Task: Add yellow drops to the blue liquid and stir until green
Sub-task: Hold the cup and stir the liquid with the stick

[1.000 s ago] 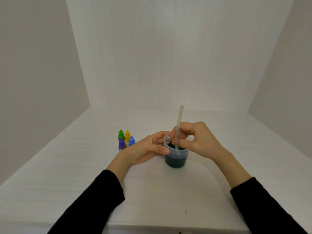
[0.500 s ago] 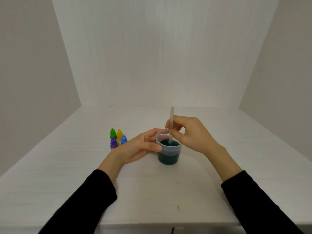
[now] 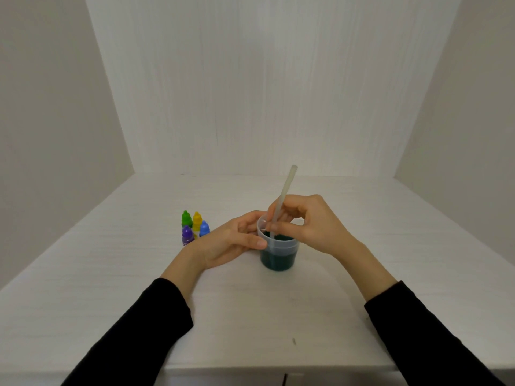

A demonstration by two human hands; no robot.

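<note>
A clear plastic cup (image 3: 279, 253) stands at the middle of the white table, holding dark teal-green liquid (image 3: 277, 260). My left hand (image 3: 231, 242) grips the cup's left side, thumb across the front wall and fingers round the rim. My right hand (image 3: 312, 222) pinches a pale stirring stick (image 3: 285, 190) that leans to the upper right, its lower end dipped in the liquid. The yellow dropper bottle (image 3: 197, 220) stands capped to the left of the cup, in a small cluster of bottles.
Green (image 3: 186, 218), blue (image 3: 204, 228) and purple (image 3: 187, 235) dropper bottles stand with the yellow one, just behind my left wrist. White walls close in the table (image 3: 111, 274) at the back and on both sides. The table's front edge runs below my forearms.
The stick has swung inside the cup, from leaning right to upright and back to leaning right, as my right hand moves it. My left hand keeps its hold on the cup.
</note>
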